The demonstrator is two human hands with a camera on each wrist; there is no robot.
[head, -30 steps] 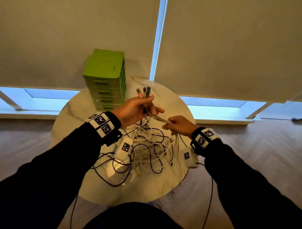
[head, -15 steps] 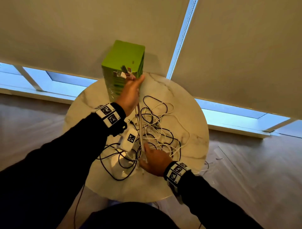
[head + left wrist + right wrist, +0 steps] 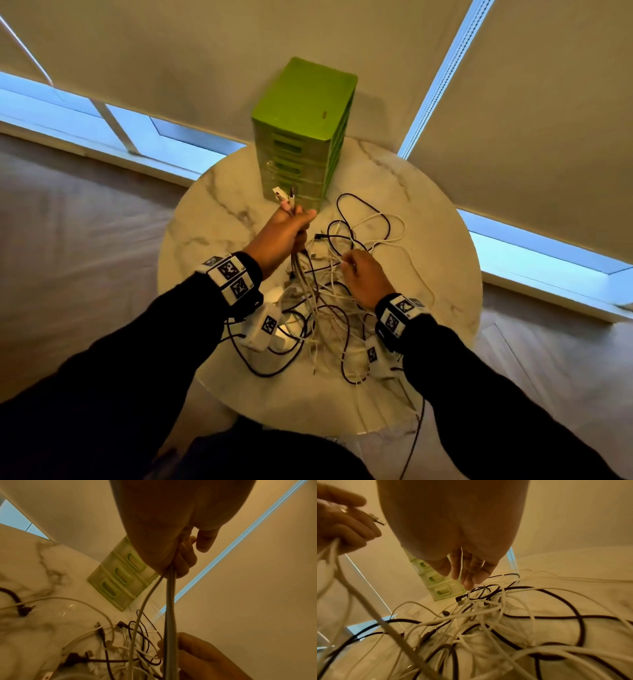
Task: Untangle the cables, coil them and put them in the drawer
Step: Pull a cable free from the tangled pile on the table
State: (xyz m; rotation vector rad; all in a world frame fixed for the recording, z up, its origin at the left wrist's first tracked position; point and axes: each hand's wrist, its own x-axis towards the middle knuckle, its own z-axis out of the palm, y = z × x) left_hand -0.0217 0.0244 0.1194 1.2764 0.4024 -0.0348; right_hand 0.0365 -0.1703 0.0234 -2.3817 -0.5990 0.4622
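Observation:
A tangle of black and white cables [image 3: 337, 301] lies in a heap on the round marble table [image 3: 212, 233]. My left hand [image 3: 299, 224] is raised above it and grips a bundle of cable ends [image 3: 169, 595]. Their plugs [image 3: 284, 198] stick up past my fist, in front of the green drawer unit [image 3: 301, 137], whose drawers all look closed. Just to the right, over the heap, my right hand [image 3: 347, 263] pinches a thin white cable [image 3: 461, 561] between its fingers. The left wrist view has the bundle hanging taut down beside my right hand [image 3: 197, 655].
The drawer unit stands at the table's far edge against closed roller blinds [image 3: 513, 120]. Loose loops of cable [image 3: 373, 219] spread to the right of it. Some cables hang over the near table edge [image 3: 411, 407] toward the floor.
My left hand has come down from beside the drawer unit's top, still holding the bundle. My right hand has left the bundle near the table and moved up onto a thin white cable.

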